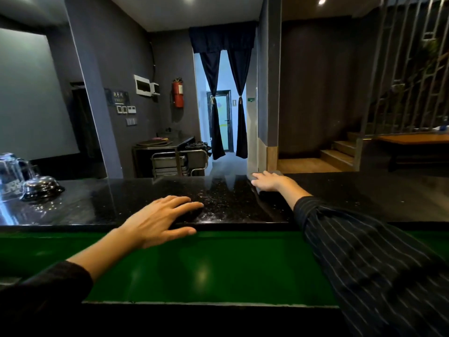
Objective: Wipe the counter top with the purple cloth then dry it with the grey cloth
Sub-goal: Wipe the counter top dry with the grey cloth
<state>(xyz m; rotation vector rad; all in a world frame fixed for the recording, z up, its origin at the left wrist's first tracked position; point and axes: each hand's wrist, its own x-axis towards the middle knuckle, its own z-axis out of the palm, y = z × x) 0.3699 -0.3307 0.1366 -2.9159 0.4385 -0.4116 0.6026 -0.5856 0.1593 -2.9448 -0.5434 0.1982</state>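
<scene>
We're likely on the drying pass: right hand (266, 181) flat on the grey cloth (275, 173) at the counter (121, 203) far edge. Left hand (158, 220) spread, empty, braced on near edge. Purple cloth not visible. Next: sweep over the wet speckles.

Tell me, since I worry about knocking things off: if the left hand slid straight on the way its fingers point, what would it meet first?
Probably nothing soon. The left hand points right along the black countertop, across wet speckles. The right forearm lies farther on, though depth is unclear.
</scene>
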